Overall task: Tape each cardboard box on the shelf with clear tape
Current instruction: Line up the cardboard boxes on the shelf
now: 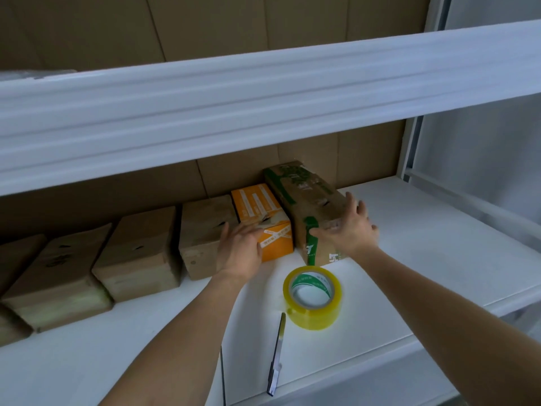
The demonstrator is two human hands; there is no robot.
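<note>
A row of cardboard boxes stands on the white shelf (409, 259). At the right end is a brown box with green print (304, 194). My right hand (348, 227) rests on its near right corner, fingers spread and straight. Beside it on the left sits an orange box (257, 203). My left hand (241, 244) lies against the orange box's front, fingers extended toward the plain brown box (205, 227) next to it. A roll of clear yellowish tape (312, 297) lies flat on the shelf in front of the boxes, held by neither hand.
A slim utility knife (276, 356) lies near the shelf's front edge, left of the tape. More plain brown boxes (140, 250) continue to the left. An upper shelf beam (263, 104) hangs low overhead. Cardboard backing lines the rear.
</note>
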